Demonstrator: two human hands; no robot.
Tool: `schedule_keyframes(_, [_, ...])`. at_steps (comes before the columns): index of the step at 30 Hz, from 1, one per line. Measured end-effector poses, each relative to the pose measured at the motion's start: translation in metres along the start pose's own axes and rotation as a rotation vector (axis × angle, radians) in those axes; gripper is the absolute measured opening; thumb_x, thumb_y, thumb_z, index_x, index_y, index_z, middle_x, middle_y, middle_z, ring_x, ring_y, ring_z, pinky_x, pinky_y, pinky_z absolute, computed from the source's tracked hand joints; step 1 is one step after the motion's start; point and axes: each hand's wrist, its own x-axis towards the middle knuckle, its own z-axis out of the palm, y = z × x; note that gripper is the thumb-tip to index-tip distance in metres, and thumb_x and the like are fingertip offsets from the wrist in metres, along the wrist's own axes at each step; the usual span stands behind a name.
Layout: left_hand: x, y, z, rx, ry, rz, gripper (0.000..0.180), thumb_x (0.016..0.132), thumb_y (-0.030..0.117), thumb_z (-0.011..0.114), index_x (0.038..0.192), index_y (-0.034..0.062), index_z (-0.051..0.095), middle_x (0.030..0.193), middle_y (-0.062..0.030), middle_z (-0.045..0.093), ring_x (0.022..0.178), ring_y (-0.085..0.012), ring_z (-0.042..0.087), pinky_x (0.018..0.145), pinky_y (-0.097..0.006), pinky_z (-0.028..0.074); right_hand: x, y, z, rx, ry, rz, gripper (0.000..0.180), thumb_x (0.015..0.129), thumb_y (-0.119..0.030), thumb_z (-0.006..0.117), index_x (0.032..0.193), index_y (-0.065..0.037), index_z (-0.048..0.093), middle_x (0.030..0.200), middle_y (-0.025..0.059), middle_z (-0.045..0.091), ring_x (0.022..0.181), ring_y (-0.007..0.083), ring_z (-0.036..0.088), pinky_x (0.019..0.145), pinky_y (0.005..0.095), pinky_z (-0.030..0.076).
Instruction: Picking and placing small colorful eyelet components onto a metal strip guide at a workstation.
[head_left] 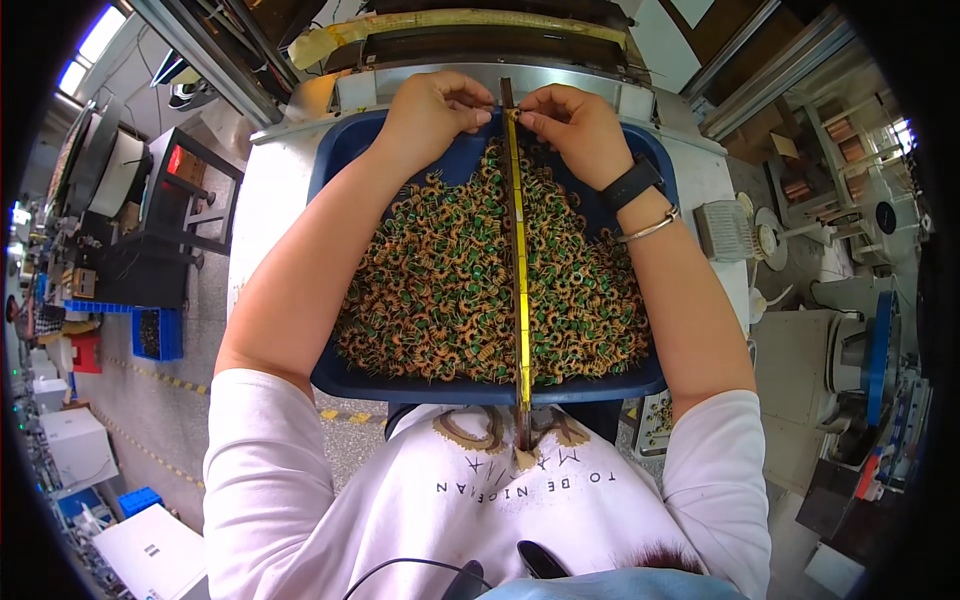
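Observation:
A dark blue tub (pixel 490 392) holds a big heap of small ring-shaped coils (pixel 430 290), copper wire wound on green cores. Across the tub, from its far rim to its near rim, lies a long narrow bar with a yellow strip (pixel 521 270). Near the far end of the bar my right hand (pixel 580 130) pinches what looks like one small coil (pixel 516 115) against the bar's right side. My left hand (pixel 435 112) is just left of the same end, thumb and fingertips closed together; whatever is between them is too small to make out.
The tub stands on a white table (pixel 270 210). Beyond it is a machine frame with metal posts (pixel 205 55). A grey ribbed box (pixel 724 230) sits at the table's right edge. On the floor at left are a black stand (pixel 150 235) and a blue bin (pixel 158 333).

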Motion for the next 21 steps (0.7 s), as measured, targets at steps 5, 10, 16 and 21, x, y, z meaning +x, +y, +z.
schedule_keyframes(5, [-0.004,-0.002,0.008,-0.022,0.053,0.089,0.023,0.074,-0.006,0.064,0.097,-0.0047,0.061,0.093,-0.0096,0.065,0.085,-0.0155,0.063,0.076,-0.024,0.052,0.0,0.0,0.004,0.023,0.022,0.007,0.014,0.082,-0.009,0.063,0.093,-0.001,0.062,0.076,0.0007,0.063,0.063,0.0057,0.054,0.056,0.0207,0.045])
schedule_keyframes(10, [-0.001,-0.002,0.006,0.073,0.028,-0.015,0.022,0.074,-0.006,0.064,0.095,-0.0046,0.061,0.092,-0.0102,0.065,0.085,-0.0145,0.063,0.077,-0.024,0.051,0.0,-0.002,0.002,0.074,0.046,0.043,0.015,0.078,-0.01,0.066,0.091,-0.003,0.065,0.072,0.0051,0.065,0.063,0.0104,0.06,0.058,0.0236,0.047])
schedule_keyframes(16, [-0.005,0.003,0.005,0.054,-0.016,0.028,0.017,0.074,-0.003,0.065,0.091,-0.0047,0.062,0.09,-0.009,0.066,0.08,-0.0128,0.062,0.075,-0.024,0.051,-0.001,-0.002,0.012,-0.073,0.097,-0.059,0.021,0.081,-0.01,0.064,0.1,-0.001,0.063,0.081,0.0043,0.066,0.071,0.0081,0.059,0.063,0.0216,0.047])
schedule_keyframes(21, [-0.009,0.005,0.007,0.288,0.024,0.16,0.016,0.076,0.002,0.066,0.092,-0.0026,0.064,0.086,-0.0075,0.065,0.072,-0.0101,0.059,0.067,-0.023,0.049,-0.009,-0.013,-0.001,-0.03,0.143,-0.078,0.02,0.076,-0.012,0.068,0.094,-0.004,0.064,0.075,0.008,0.066,0.067,0.0139,0.062,0.062,0.0257,0.049])
